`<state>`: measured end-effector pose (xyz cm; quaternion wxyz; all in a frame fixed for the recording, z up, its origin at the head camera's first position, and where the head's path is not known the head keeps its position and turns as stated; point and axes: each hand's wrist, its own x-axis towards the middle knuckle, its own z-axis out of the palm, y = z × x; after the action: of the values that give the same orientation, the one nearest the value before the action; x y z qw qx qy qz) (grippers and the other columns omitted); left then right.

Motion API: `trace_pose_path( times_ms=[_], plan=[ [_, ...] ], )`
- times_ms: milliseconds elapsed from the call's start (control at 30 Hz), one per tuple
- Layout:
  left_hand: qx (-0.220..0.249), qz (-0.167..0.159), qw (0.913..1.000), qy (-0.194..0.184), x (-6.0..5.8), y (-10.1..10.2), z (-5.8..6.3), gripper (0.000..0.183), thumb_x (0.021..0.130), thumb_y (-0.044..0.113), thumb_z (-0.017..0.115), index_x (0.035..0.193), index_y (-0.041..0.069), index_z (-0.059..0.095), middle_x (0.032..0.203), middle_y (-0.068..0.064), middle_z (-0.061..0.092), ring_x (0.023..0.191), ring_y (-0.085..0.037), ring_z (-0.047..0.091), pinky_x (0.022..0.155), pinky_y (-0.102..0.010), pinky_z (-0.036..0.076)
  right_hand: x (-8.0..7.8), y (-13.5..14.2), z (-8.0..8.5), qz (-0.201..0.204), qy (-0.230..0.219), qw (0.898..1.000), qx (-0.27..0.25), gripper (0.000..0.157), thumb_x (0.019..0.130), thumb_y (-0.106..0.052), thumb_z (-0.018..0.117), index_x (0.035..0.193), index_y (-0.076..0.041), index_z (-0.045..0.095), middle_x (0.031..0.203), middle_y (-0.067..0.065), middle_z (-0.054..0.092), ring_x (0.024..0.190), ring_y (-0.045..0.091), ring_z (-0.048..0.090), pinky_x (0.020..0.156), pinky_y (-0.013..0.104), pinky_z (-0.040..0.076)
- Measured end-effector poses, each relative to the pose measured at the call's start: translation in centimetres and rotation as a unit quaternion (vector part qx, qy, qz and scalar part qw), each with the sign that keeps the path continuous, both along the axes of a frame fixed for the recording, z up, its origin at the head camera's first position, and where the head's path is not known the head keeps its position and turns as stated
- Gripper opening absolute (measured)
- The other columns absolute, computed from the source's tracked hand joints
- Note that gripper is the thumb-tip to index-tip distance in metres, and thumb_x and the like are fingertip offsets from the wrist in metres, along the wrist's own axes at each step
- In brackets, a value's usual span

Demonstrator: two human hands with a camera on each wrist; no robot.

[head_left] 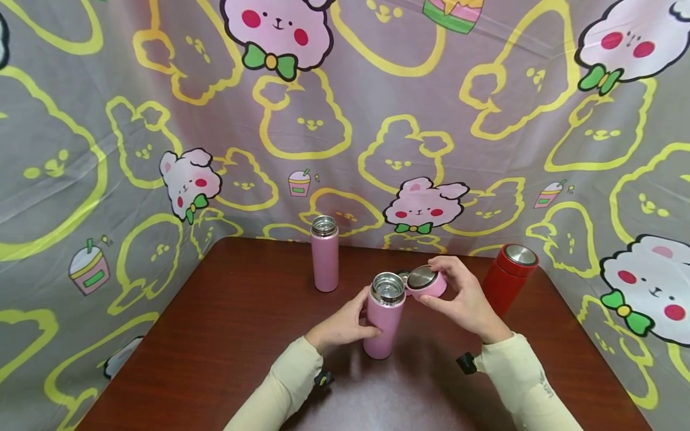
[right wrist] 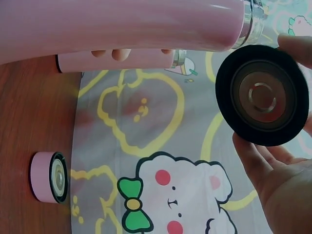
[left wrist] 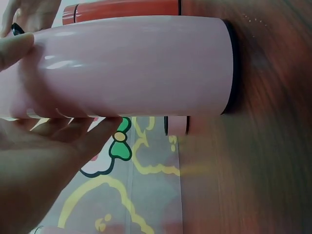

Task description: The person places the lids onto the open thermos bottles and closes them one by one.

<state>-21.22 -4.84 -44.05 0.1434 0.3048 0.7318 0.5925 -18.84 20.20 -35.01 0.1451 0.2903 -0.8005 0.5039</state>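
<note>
My left hand (head_left: 343, 323) grips a pink thermos bottle (head_left: 381, 332) around its body, thumb on the near side. The bottle is upright and uncapped, with a bare steel mouth (head_left: 389, 288). Just right of that mouth, my right hand (head_left: 468, 297) holds a pink lid (head_left: 435, 290) with a steel top between thumb and fingers, tilted. The right wrist view shows the lid's dark underside (right wrist: 262, 95) close to the bottle's neck. A second pink lid (right wrist: 45, 177) rests on the table, mostly hidden behind the held lid in the head view.
Another uncapped pink bottle (head_left: 326, 263) stands at the back, left of the hands. A red thermos (head_left: 505, 280) with its lid on stands at the right, behind the right hand. The brown table (head_left: 215, 323) meets patterned cloth walls (head_left: 345, 131) at the back and sides.
</note>
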Motion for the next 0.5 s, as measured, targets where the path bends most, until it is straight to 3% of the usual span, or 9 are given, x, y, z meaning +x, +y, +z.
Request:
trace_pose_path(
  times_ms=[133, 233, 367, 500],
  plan=[
    [-0.008, 0.008, 0.9999, 0.003, 0.1, 0.1, 0.3, 0.081, 0.076, -0.004, 0.069, 0.144, 0.010, 0.027, 0.134, -0.009, 0.047, 0.118, -0.023, 0.051, 0.093, -0.029, 0.044, -1.0, 0.6, -1.3, 0.006, -0.026, 0.999, -0.024, 0.051, 0.070, 0.008, 0.077, 0.110, 0.002, 0.045, 0.127, 0.016, 0.051, 0.109, 0.012, 0.053, 0.089, 0.017, 0.044],
    [-0.004, 0.010, 0.9999, 0.006, 0.7, 0.2, 1.3, 0.074, 0.076, -0.005, 0.069, 0.140, 0.004, 0.031, 0.131, -0.012, 0.048, 0.116, -0.026, 0.052, 0.092, -0.033, 0.045, -1.6, 0.9, -2.0, 0.015, -0.039, 0.998, -0.056, 0.051, 0.071, 0.009, 0.076, 0.109, 0.001, 0.042, 0.127, 0.014, 0.052, 0.109, 0.014, 0.054, 0.087, 0.019, 0.046],
    [0.002, 0.020, 0.9997, 0.010, 1.5, 0.2, 2.6, 0.071, 0.076, -0.004, 0.070, 0.136, 0.001, 0.035, 0.128, -0.013, 0.050, 0.113, -0.025, 0.055, 0.091, -0.035, 0.047, -1.7, 0.8, -2.1, 0.022, -0.040, 0.995, -0.090, 0.054, 0.069, 0.012, 0.075, 0.110, 0.003, 0.039, 0.126, 0.017, 0.048, 0.110, 0.017, 0.052, 0.086, 0.020, 0.047],
    [0.003, 0.037, 0.9992, 0.011, 1.8, 0.4, 2.9, 0.072, 0.074, -0.005, 0.072, 0.136, 0.001, 0.035, 0.128, -0.014, 0.051, 0.112, -0.026, 0.056, 0.090, -0.036, 0.047, -1.7, 0.7, -2.0, 0.020, -0.036, 0.994, -0.105, 0.058, 0.068, 0.014, 0.074, 0.113, 0.005, 0.038, 0.125, 0.023, 0.043, 0.112, 0.018, 0.049, 0.088, 0.019, 0.046]
  ],
)
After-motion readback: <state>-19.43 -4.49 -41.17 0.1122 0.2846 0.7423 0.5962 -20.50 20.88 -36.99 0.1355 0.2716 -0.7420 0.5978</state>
